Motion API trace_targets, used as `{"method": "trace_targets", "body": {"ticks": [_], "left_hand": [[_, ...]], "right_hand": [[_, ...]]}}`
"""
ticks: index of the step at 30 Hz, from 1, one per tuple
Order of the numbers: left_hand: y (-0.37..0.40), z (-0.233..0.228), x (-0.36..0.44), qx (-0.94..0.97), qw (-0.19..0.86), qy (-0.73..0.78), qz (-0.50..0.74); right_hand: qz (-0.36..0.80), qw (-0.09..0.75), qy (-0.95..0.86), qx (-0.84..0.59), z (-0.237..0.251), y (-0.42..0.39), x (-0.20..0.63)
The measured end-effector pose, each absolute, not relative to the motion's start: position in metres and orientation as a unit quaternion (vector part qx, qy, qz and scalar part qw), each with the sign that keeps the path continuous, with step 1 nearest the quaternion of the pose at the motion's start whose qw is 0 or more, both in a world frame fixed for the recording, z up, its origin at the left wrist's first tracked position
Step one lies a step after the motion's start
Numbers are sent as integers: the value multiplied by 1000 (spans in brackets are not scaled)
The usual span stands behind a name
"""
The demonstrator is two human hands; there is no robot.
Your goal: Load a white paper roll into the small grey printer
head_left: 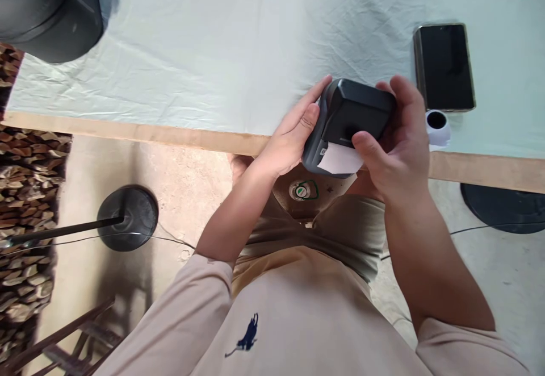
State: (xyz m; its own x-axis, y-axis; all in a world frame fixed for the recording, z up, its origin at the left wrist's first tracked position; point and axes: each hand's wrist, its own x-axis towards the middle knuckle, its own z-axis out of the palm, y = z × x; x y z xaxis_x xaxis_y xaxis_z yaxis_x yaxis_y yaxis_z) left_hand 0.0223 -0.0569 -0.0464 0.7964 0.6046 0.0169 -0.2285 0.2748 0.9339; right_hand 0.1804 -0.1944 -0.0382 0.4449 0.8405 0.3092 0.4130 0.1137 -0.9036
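Head view: both hands' fingers grasp a small black printer [349, 123], its paper slip [340, 160] blank, no writing legible.

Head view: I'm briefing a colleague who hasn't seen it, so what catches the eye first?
A small dark printer with white paper sticking out, gripped between the left hand and right hand at the table edge. A black phone lies on the pale cloth to the right, a paper roll just below it.
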Motion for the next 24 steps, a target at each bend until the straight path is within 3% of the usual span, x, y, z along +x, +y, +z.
{"method": "trace_targets", "body": {"ticks": [9, 14, 16, 19, 21, 23, 24], "left_hand": [[-58, -44, 30, 502, 787, 196, 300], [-60, -37, 30, 461, 813, 212, 284], [-60, -37, 29, 450, 828, 209, 262], [-59, -43, 29, 491, 810, 189, 259], [-58, -49, 30, 518, 793, 180, 267], [-56, -53, 31, 526, 788, 176, 267], [-56, -54, 32, 527, 789, 177, 263]], "right_hand": [[208, 504, -516, -661, -20, -205, 182], [-22, 456, -523, -720, -5, -196, 188], [-72, 503, -520, -686, 2, -187, 188], [-23, 609, -514, -604, 12, -176, 185], [-7, 632, -516, -578, 19, -173, 184], [-13, 568, -535, -625, 25, -174, 184], [-14, 493, -554, -671, 29, -175, 185]]}}
